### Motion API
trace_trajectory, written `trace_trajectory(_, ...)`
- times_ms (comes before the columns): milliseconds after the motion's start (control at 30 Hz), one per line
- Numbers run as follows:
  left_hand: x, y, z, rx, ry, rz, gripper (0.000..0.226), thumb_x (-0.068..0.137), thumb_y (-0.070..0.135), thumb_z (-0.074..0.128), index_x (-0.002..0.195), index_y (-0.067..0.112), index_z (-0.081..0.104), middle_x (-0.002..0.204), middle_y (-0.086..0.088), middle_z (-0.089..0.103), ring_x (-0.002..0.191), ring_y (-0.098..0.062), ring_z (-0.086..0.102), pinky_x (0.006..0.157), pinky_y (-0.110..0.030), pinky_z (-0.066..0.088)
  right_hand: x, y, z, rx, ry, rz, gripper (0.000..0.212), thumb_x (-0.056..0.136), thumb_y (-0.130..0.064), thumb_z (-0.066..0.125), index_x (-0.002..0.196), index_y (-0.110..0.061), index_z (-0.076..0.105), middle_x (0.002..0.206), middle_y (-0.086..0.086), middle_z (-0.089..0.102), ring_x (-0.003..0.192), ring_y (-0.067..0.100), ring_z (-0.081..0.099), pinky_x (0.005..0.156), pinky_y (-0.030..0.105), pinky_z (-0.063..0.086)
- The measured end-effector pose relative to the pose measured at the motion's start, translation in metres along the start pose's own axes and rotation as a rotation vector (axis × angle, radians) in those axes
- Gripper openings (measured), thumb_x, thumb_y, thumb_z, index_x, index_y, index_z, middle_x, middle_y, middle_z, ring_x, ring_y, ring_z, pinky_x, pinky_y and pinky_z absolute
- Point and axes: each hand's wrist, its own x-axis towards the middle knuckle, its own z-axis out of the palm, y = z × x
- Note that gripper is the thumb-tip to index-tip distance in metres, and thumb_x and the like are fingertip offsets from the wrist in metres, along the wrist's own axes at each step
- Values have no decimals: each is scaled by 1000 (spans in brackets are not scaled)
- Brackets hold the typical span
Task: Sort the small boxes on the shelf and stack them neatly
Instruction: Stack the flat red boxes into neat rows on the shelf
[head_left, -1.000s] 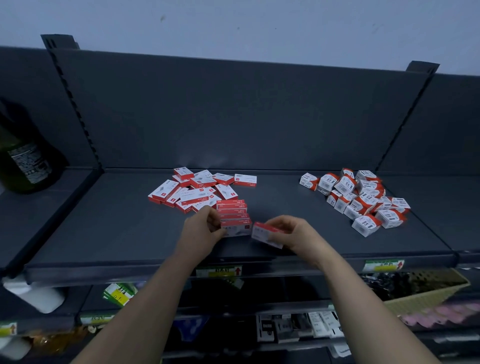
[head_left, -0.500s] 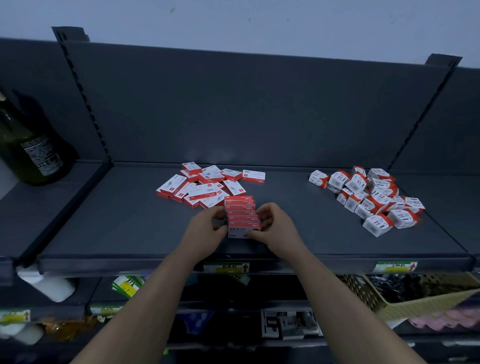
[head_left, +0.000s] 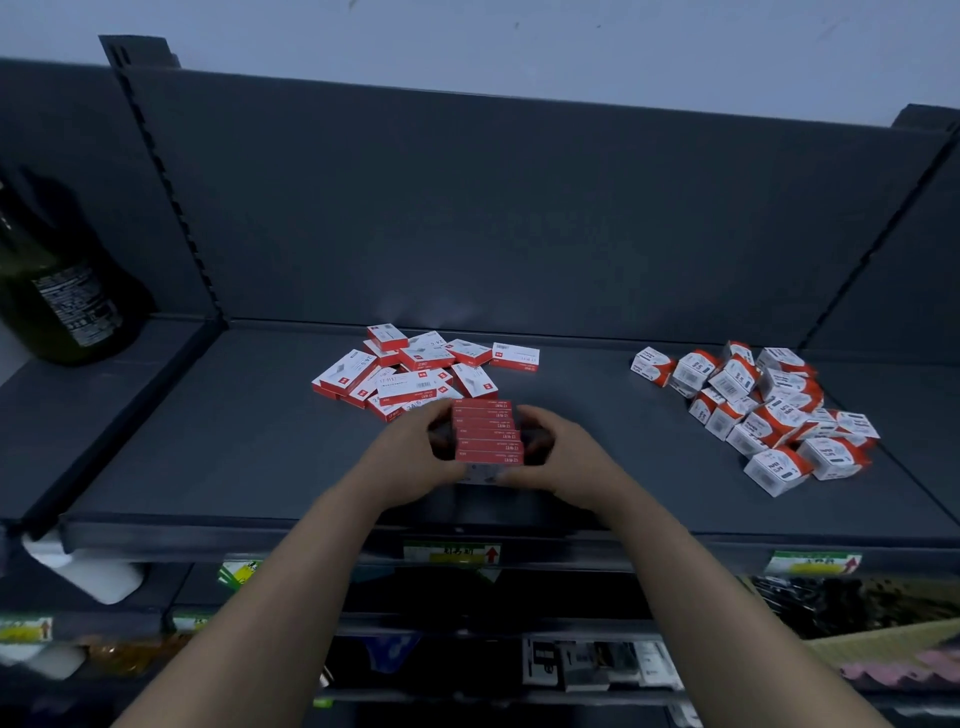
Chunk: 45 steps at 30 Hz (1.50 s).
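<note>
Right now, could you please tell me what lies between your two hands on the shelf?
The stack of red boxes stands there, gripped at its sides by the left hand and the right hand. The head view shows this.

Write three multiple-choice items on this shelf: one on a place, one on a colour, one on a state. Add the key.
1. Where do the cube boxes lie on the shelf?
A. right of the stack
B. left of the stack
C. on top of the stack

2. What colour are the stack's near sides?
A. green
B. red
C. blue

3. What are the left hand and right hand doing?
A. hanging idle
B. lifting cube boxes
C. gripping the stack from both sides

Key: 1 A, the cube boxes sit in a pile far to the right, apart from the stack. 2 B, every stacked edge shows red. 3 C, the fingers of both hands curl round the stack's two ends.
</note>
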Motion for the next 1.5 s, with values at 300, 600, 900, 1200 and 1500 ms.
trace_trajectory(300,32,-4,-3,231,-36,11,85,67,53,78,140,36,38,145,10,37,134,-10,28,113,-38,29,74,22,-35,-376,197,-45,46,92,-20,59,136,-11,49,141,4,47,132,20,41,107,24,27)
trace_trajectory(600,36,-4,-4,225,-42,18,80,65,52,79,136,33,47,140,17,41,130,-5,34,111,-31,30,142,43,-32,-597,74,-26,47,93,-16,54,139,-13,43,146,8,39,135,26,34,110,32,27)
trace_trajectory(900,32,-4,-1,193,-50,17,77,71,45,77,140,31,44,146,14,34,128,1,29,105,-19,22,94,35,-42,104,238,152,18,97,-18,47,105,-19,63,99,2,65,77,13,58,66,26,47)
trace_trajectory(1200,20,-4,3,178,-10,14,67,80,44,70,140,31,43,151,12,28,138,-10,27,110,-29,25,19,22,-47,602,111,323,27,99,-21,47,103,1,62,84,14,70,68,19,67,57,26,53)
trace_trajectory(1500,-2,-8,2,48,134,62,54,84,34,68,133,24,49,128,9,45,116,-10,48,99,-28,41,-26,18,-44,688,-40,242,23,81,15,58,95,-3,61,88,12,67,74,21,67,65,31,59)
